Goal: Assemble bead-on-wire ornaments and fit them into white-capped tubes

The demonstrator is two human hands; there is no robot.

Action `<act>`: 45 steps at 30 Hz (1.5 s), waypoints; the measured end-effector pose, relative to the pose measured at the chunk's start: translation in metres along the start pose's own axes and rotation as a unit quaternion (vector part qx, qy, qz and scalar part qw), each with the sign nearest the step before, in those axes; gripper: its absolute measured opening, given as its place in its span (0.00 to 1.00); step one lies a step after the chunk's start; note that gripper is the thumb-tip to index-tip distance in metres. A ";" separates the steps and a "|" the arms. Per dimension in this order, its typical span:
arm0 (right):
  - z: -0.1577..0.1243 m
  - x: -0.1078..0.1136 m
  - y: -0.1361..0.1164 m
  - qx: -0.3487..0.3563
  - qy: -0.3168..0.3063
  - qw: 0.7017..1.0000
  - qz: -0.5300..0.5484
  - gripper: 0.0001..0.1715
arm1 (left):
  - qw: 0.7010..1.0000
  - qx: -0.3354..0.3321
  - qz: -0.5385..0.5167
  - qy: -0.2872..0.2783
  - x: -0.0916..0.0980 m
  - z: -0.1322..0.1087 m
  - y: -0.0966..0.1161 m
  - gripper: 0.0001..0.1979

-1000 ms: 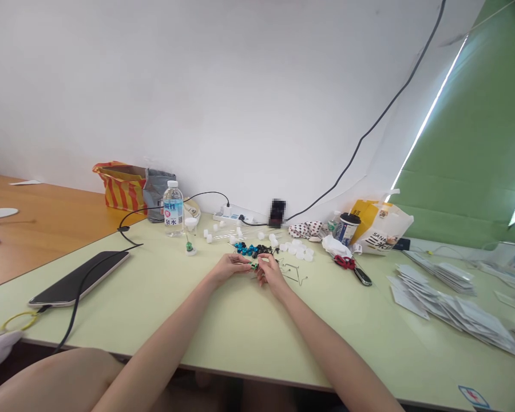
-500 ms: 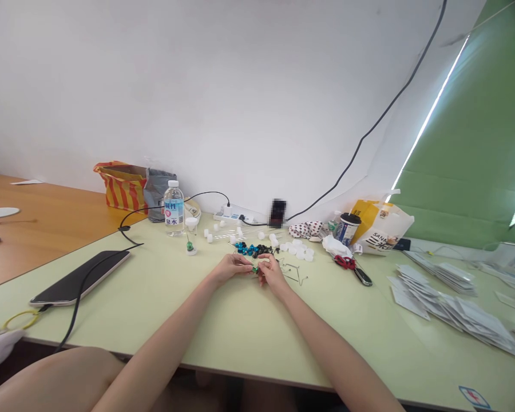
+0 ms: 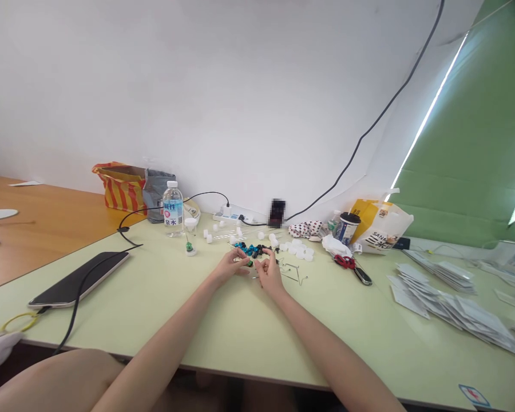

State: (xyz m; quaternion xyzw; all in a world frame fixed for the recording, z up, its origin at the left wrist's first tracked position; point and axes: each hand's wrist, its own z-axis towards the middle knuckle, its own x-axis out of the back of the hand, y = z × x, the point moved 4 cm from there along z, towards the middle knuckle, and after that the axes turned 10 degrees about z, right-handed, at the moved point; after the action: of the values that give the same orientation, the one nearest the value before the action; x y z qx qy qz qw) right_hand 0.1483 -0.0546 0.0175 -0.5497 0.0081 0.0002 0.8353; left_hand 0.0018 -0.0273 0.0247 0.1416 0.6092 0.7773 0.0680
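Observation:
Over the middle of the pale green table (image 3: 249,320) my left hand (image 3: 230,266) pinches a small green piece (image 3: 249,264), too small to name exactly. Beside it, my right hand (image 3: 269,273) has thumb and index finger apart, with the index raised; nothing shows between them. Just beyond both hands lies a pile of small blue and black parts (image 3: 252,250). Bent thin metal wires (image 3: 298,273) rest to the right of my right hand. Behind them are several white round caps (image 3: 298,249).
At left stand a water bottle (image 3: 173,209) and a small green-and-white piece (image 3: 189,247); a phone (image 3: 79,278) on a cable lies nearer. To the right are red-handled scissors (image 3: 344,262), a cup (image 3: 347,229), a plastic bag (image 3: 381,226) and stacked white cards (image 3: 446,303).
My right hand's fingers have spread and come away from the green piece, the index lifting. The green piece stays at my left fingertips.

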 end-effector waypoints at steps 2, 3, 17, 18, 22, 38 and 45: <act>-0.004 -0.001 -0.011 0.059 0.007 0.997 -0.040 0.32 | 0.998 -0.026 0.059 -0.004 -0.002 0.000 0.001 0.16; -0.005 -0.002 -0.014 0.073 0.005 0.996 -0.049 0.32 | 0.995 -0.045 0.092 -0.010 -0.004 0.001 0.002 0.15; 0.004 -0.001 0.006 -0.023 0.006 0.996 0.089 0.28 | 0.934 -0.087 0.299 0.173 0.023 0.018 0.009 0.16; 0.005 -0.001 0.007 -0.033 0.009 0.993 0.109 0.28 | 0.913 -0.076 0.347 0.201 0.029 0.022 0.008 0.15; 0.008 -0.003 0.012 -0.069 0.001 0.979 0.189 0.28 | 0.832 -0.047 0.512 0.207 0.042 0.041 -0.003 0.19; 0.022 0.012 0.025 -0.144 0.091 0.888 0.427 0.20 | 0.788 -0.062 0.583 0.187 0.073 0.073 -0.028 0.19; 0.040 0.057 -0.002 -0.068 0.169 0.860 0.477 0.15 | 0.881 -0.105 0.457 0.060 0.053 0.043 -0.012 0.19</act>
State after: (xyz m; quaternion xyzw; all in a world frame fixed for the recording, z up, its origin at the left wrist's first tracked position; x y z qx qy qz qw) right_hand 0.2059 -0.0190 0.0345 -0.5258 0.4105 0.3068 0.6789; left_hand -0.0361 0.0301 0.0295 0.3497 0.3949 0.7883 -0.3168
